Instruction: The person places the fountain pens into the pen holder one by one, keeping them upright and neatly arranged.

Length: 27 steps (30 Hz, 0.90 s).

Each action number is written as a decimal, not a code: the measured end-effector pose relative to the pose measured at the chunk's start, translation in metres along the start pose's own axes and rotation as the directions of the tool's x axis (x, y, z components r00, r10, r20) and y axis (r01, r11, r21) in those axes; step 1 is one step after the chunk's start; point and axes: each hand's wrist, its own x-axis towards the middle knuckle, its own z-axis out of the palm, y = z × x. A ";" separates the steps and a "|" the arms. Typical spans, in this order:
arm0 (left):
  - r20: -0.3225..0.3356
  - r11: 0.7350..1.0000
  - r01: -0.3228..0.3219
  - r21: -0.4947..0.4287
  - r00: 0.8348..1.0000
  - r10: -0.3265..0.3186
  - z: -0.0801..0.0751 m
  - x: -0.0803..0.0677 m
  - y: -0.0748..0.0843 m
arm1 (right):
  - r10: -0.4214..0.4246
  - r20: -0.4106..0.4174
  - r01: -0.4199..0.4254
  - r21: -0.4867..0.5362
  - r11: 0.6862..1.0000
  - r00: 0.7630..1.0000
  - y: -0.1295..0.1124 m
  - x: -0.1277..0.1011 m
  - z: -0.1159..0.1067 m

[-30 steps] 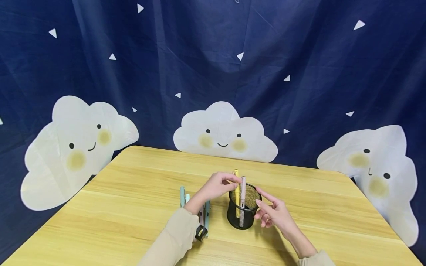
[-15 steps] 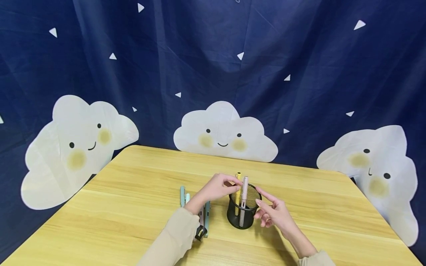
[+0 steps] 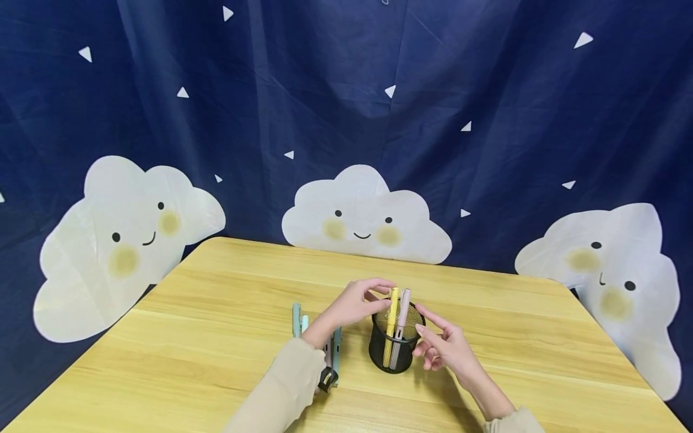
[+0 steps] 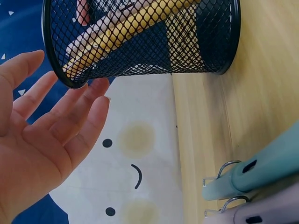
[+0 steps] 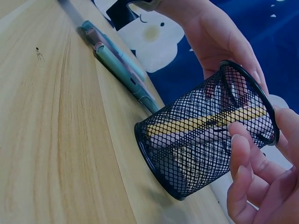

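A black mesh pen cup point(image 3: 376, 350) stands on the table with a yellow pen point(image 3: 391, 316) and a pale lilac pen point(image 3: 403, 308) leaning side by side inside. My left hand point(image 3: 351, 305) is at the cup's left rim, by the yellow pen's top. In the left wrist view, its fingers point(image 4: 86, 128) are loosely spread beside the rim, with nothing between them. At the opposite side my right hand point(image 3: 448, 350) rests index finger and thumb against the rim. Its lower fingers point(image 5: 240, 151) show in front of the mesh in the right wrist view.
Left of the cup lie several pens, among them a teal pen point(image 3: 296, 320) and a blue-green pen point(image 3: 337, 352), partly hidden by my left forearm. A small black device point(image 3: 327, 380) is at the left cuff. A dark blue cloud-print curtain point(image 3: 346, 90) hangs behind the wooden table point(image 3: 216, 337).
The yellow pen has sunk lower into the cup and tipped rightward, pushing the lilac pen's top right too. My left fingers have parted from the yellow pen. The right hand stays put.
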 end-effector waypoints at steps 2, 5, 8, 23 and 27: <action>-0.006 1.000 0.006 0.008 1.000 -0.006 0.000 0.000 -0.001 | 0.001 -0.001 -0.001 -0.001 1.000 1.000 0.000 0.000 0.000; -0.017 1.000 0.012 0.026 1.000 -0.011 -0.002 -0.001 -0.001 | -0.002 -0.001 0.002 -0.004 1.000 1.000 0.000 0.000 0.000; -0.026 0.999 0.015 0.047 1.000 -0.013 -0.004 -0.002 -0.001 | -0.005 0.000 0.005 -0.003 1.000 1.000 0.001 0.001 0.000; -0.034 0.999 -0.015 0.048 0.999 0.016 -0.012 -0.008 -0.010 | -0.006 -0.006 0.006 -0.003 1.000 1.000 0.002 0.000 0.000; -0.040 0.999 -0.010 0.042 0.999 0.012 -0.014 -0.010 -0.012 | 0.008 -0.020 -0.008 -0.004 1.000 1.000 0.003 0.001 0.000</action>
